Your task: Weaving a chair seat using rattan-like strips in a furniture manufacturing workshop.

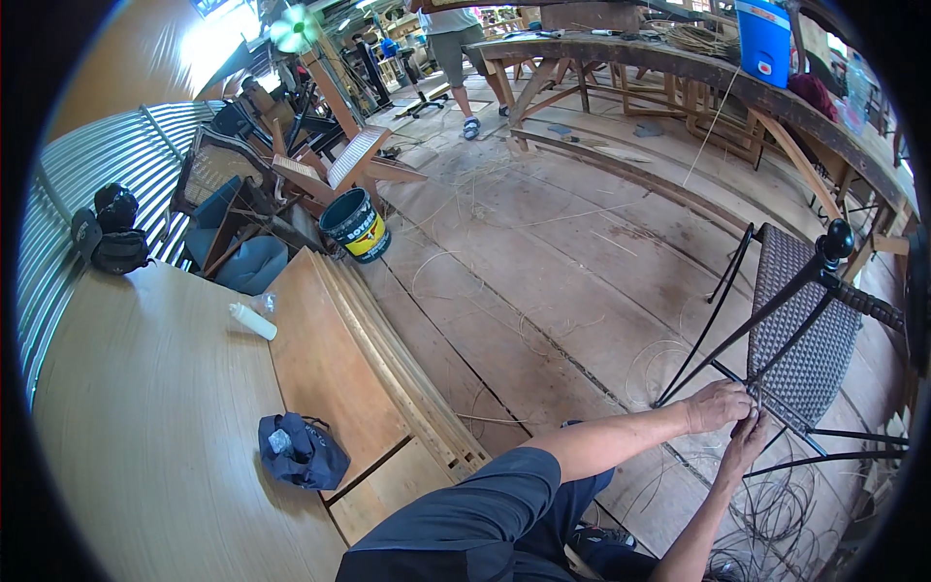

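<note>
A dark chair with a woven brown seat panel point(800, 330) and a thin black metal frame point(708, 320) lies tipped over at the right. At the near corner of the weave, my left hand point(720, 405) has its fingers pinched together against the frame. Just below it, my right hand point(747, 441) is closed too, its fingertips almost meeting the left ones. Something small and dark lies between the fingertips, too small to name. Loose dark strands point(776, 524) lie tangled on the floor beneath the chair.
Left stand a wooden tabletop point(145, 407) and stacked boards point(335, 359), with a dark blue bag point(303, 452) and a white bottle point(252, 321). A dark bucket point(356, 225) sits beyond. A long workbench point(640, 56) holds a blue cooler point(763, 44); another person point(454, 53) stands nearby.
</note>
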